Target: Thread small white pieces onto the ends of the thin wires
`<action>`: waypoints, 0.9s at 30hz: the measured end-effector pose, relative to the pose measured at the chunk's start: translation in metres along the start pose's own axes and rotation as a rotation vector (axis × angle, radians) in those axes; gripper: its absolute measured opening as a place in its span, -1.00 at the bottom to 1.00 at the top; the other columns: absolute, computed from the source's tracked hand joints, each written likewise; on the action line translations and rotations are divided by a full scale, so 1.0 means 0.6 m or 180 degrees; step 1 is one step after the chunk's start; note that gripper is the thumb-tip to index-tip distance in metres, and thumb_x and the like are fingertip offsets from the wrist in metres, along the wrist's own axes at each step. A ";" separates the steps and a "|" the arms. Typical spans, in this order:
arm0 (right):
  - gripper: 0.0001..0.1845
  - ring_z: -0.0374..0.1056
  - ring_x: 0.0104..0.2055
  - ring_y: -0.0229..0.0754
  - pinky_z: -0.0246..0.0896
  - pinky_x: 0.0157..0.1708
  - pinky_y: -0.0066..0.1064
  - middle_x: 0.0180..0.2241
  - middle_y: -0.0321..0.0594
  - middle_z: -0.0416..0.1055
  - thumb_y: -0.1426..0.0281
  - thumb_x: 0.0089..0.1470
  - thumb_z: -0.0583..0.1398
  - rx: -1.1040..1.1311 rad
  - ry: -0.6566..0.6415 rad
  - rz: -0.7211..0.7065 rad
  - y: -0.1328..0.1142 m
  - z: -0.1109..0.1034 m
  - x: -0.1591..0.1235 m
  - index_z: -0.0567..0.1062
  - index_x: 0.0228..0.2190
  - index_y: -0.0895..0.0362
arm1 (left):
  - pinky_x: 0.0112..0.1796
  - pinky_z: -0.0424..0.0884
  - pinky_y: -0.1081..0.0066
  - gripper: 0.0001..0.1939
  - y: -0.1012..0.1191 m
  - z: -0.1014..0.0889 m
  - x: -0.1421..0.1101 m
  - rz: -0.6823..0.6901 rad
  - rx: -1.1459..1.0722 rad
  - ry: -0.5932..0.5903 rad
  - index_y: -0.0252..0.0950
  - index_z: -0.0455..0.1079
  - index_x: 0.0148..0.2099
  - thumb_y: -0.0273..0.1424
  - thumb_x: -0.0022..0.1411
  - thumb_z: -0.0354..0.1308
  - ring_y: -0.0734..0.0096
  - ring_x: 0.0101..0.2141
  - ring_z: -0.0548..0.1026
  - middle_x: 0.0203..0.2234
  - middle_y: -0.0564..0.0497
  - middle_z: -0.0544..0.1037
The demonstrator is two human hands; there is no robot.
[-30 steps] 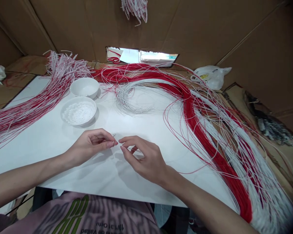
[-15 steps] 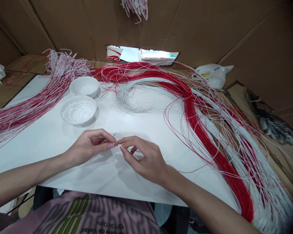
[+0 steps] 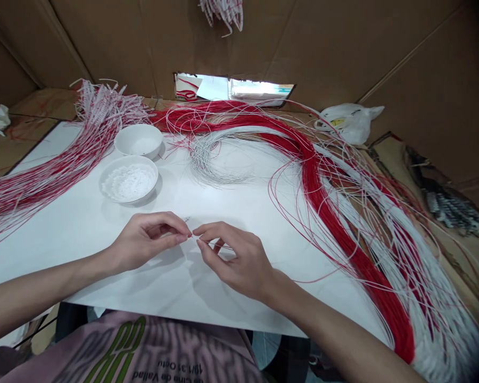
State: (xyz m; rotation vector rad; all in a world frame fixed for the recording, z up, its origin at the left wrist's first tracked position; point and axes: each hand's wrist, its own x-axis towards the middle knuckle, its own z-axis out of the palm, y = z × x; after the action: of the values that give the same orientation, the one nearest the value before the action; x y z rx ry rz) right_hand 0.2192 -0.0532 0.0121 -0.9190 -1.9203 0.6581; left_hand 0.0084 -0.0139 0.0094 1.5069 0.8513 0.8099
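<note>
Barely shifted, left hand (image 3: 149, 239) pinches something tiny; right hand (image 3: 239, 260) has thumb and forefinger parted. Shirt (image 3: 175, 348) reads "Cine de Vallad", inverted; bowl (image 3: 154, 183) holds white bits (image 3: 130, 182).

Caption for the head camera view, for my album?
Two bare hands meet over a white table, beside two white round bowls and long red-and-white cord bundles.

I count two hands (image 3: 149, 238) (image 3: 241, 261), two white bowls (image 3: 138, 140) (image 3: 128, 181), one bench (image 3: 223, 207), one plastic bag (image 3: 353, 121) and one wall opening (image 3: 259, 92); the cords (image 3: 323, 207) are too many for counting.
</note>
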 end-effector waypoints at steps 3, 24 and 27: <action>-0.89 0.46 -0.28 -0.31 0.41 -0.41 -0.54 -0.26 -0.21 0.52 0.55 0.17 0.12 0.0048 -0.0015 0.0007 0.000 0.001 -0.001 0.41 -0.33 0.14 | -0.25 0.50 0.42 -0.90 -0.002 0.000 -0.003 0.0297 0.0243 -0.0080 -0.24 0.54 -0.24 -0.51 0.18 0.25 0.39 -0.29 0.55 -0.33 -0.01 0.60; -0.89 0.42 -0.29 -0.29 0.39 -0.41 -0.51 -0.26 -0.18 0.50 0.56 0.18 0.12 0.0171 -0.0132 -0.0027 0.002 0.002 0.001 0.42 -0.31 0.16 | -0.28 0.50 0.43 -0.77 -0.006 0.000 -0.007 0.0928 0.0652 -0.0151 -0.29 0.49 -0.13 -0.62 0.16 0.25 0.43 -0.32 0.54 -0.31 -0.02 0.58; -0.88 0.42 -0.30 -0.29 0.39 -0.42 -0.50 -0.26 -0.19 0.50 0.56 0.19 0.11 0.0169 -0.0122 -0.0015 0.001 0.002 0.001 0.42 -0.31 0.14 | -0.28 0.51 0.43 -0.76 -0.006 -0.001 -0.007 0.0977 0.0718 -0.0149 -0.29 0.49 -0.13 -0.62 0.16 0.25 0.43 -0.32 0.55 -0.31 -0.02 0.58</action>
State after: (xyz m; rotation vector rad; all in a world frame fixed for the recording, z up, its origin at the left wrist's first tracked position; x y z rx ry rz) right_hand 0.2185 -0.0525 0.0115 -0.8742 -1.9289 0.7254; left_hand 0.0056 -0.0169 0.0057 1.8799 0.7028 0.9199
